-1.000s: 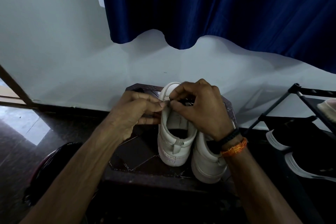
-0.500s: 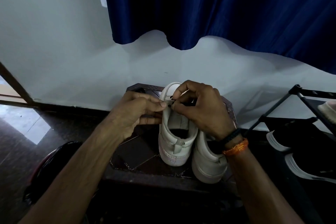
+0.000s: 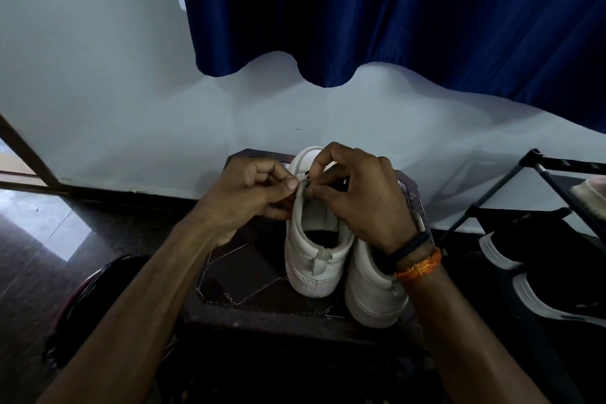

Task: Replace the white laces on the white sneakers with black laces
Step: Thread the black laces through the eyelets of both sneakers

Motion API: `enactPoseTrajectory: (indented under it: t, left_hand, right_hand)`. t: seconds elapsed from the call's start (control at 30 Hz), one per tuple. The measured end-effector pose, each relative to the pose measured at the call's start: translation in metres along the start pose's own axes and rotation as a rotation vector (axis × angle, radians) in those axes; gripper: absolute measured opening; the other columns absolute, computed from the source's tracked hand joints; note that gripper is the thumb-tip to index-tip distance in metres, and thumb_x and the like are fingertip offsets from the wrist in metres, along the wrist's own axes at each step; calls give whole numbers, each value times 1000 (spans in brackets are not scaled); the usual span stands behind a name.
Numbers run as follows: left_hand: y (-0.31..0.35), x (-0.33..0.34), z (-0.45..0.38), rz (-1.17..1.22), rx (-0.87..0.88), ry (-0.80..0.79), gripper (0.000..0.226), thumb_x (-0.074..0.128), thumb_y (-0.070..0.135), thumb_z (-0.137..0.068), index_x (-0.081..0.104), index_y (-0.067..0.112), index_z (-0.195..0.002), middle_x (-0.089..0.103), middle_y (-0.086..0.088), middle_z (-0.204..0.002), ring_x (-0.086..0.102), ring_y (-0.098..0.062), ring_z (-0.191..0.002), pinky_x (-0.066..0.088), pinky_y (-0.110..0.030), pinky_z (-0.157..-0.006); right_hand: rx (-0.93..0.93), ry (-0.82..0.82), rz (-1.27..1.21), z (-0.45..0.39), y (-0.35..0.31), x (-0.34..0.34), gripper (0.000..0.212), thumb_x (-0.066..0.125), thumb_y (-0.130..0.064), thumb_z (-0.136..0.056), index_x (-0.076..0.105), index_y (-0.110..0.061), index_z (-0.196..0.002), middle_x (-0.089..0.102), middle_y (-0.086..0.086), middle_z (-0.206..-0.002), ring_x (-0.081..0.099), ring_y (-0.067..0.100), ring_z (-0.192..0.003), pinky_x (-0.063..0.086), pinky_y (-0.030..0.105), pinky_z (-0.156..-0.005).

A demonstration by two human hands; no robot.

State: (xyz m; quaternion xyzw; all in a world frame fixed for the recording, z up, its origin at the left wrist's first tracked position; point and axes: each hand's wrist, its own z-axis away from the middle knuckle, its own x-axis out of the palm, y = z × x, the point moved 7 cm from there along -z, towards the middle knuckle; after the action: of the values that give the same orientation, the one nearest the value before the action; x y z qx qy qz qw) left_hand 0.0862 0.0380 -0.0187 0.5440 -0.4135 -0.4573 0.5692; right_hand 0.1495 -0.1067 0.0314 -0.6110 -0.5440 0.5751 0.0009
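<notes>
Left fingertips (image 3: 290, 185): thumb and forefinger are pinching together at the left edge of the tongue top; whether they are gripping tongue, eyelet flap or lace cannot be told.
Right fingertips (image 3: 316, 188): thumb and forefinger are pinching at the same spot from the right; the other fingers are arching above, curled.
Left hand (image 3: 252, 197): it is holding beside the left sneaker's throat, knuckles curled.
Right hand (image 3: 364, 197): it is working over the throat and covering most of the eyelet rows.
Black lace (image 3: 306, 172): only a small dark piece is showing just above the pinch; its run through the eyelets is hidden.
White laces: none are showing.
Left sneaker (image 3: 314, 239): it is standing heel toward the camera on the tiled stool, touching its pair.
Right sneaker (image 3: 370, 292): it is standing beside it, nearer the camera, partly under the right wrist.
Tiled stool (image 3: 242, 272): it is bearing both sneakers, near the wall.
Step judged: threading the black lace at an eyelet of the left sneaker.
Recommended practice: keep the left pinch steadying the flap, feed the tip straight, pull slack evenly, keep the lace flat.
Risk judged: dim light and overlapping fingers are making a missed eyelet likely.
Surroundings: blue curtain (image 3: 393, 10) is hanging above; shoe rack (image 3: 557, 180) is standing at right.
</notes>
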Motion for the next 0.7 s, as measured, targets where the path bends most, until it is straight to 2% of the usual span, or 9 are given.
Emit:
enactPoseTrajectory:
  t: [0.1,0.23,0.37,0.4,0.47,0.53,0.6,0.7]
  left_hand:
    - [0,2,-2,-50,60,-20,5,64,1,-94,67,-1,-91,71,-8,-80,70,-12,-72,57,-23,-61]
    - [0,7,-3,-188,128,-17,15,57,2,-99,65,7,-88,67,6,-72,63,-5,-68,51,-19,-60]
    - [-7,-2,-10,-256,122,74,16,56,18,-101,65,12,-90,66,-13,-84,57,-16,-77,47,-32,-72]
    - [-9,-6,-11,-237,108,109,16,55,20,-100,65,12,-89,64,-15,-84,55,-16,-78,46,-32,-73]
    - [-10,-12,-12,-153,81,165,19,54,15,-101,63,14,-85,64,-1,-76,55,-10,-76,45,-27,-71]
    - [-10,-10,-11,-32,62,147,21,50,8,-103,60,11,-85,64,7,-71,59,-6,-70,48,-23,-66]
    - [-10,-2,-7,88,40,65,20,46,4,-104,58,6,-88,68,-1,-73,65,-10,-68,53,-23,-61]
    - [-8,3,-3,174,16,-20,18,43,5,-105,56,3,-93,70,-13,-82,70,-21,-73,57,-30,-64]
  right_hand:
    - [3,-9,-5,0,1,1,20,78,-17,-78,64,-28,-84,75,-15,-74,69,3,-84,52,39,-81]
    - [18,-31,15,-3,5,3,19,84,-21,-76,67,-24,-84,75,-14,-75,67,-2,-79,51,28,-79]
    - [-26,-32,48,-4,4,5,23,87,-29,-74,71,-24,-89,73,-13,-83,65,6,-87,52,33,-81]
    - [-29,-23,50,-3,5,5,24,87,-30,-74,71,-24,-91,73,-14,-85,65,6,-89,52,32,-81]
    - [-34,-13,65,-3,6,4,25,87,-29,-74,73,-25,-95,73,-15,-88,63,7,-92,52,31,-83]
    - [-40,-13,102,-2,8,3,26,85,-25,-75,73,-27,-97,74,-15,-88,64,9,-94,52,34,-85]
    - [-29,-18,129,-2,10,4,28,83,-22,-74,72,-30,-97,75,-16,-86,66,11,-93,53,37,-85]
    - [2,-16,144,-2,15,5,30,80,-19,-74,70,-32,-98,74,-17,-85,68,9,-90,55,37,-82]
